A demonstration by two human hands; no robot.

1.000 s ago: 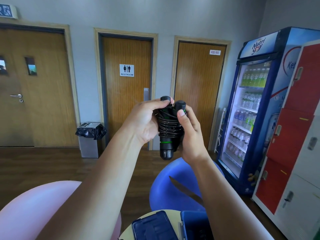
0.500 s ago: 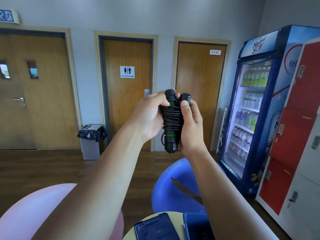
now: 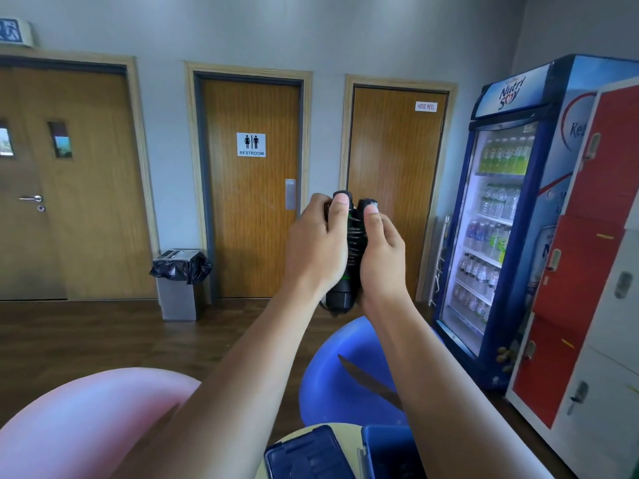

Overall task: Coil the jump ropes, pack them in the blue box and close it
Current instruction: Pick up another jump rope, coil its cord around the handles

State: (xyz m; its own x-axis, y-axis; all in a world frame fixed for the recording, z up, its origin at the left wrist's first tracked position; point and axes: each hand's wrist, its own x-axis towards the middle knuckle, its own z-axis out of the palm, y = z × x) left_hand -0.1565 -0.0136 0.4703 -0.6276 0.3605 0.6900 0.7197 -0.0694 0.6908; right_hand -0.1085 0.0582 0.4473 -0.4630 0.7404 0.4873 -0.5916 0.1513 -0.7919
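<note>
both hands are raised at chest height, in front of the wooden door with the restroom sign (image 3: 251,188). between them is sitting the black jump rope bundle with green rings (image 3: 350,252): two stubby black handles standing upright side by side, thin black cord wound round them in tight turns.

the left hand (image 3: 316,252) is wrapping the bundle's left side, fingers curled shut round it, thumb lying up along the left handle with its tip near the cap. the right hand (image 3: 382,252) is clasping the right side the same way, fingers closed behind the bundle and mostly hidden, thumb pressing up against the right handle just under its top. the heels of both hands are nearly meeting over the cord; only a narrow strip of coil is showing between them. the lower end of one handle is poking out below the palms.

below the restroom door, at the bottom edge of the view, the open dark blue plastic box (image 3: 390,454) is resting on a round pale table (image 3: 313,433), its dark blue lid (image 3: 306,456) lying just left of it. what the box is holding cannot be told.

a blue exercise ball (image 3: 340,375) is sitting on the floor beyond the table, a pink exercise ball (image 3: 86,420) to its left. right of the restroom door a blue glass-front drinks fridge (image 3: 501,216) is standing.
</note>
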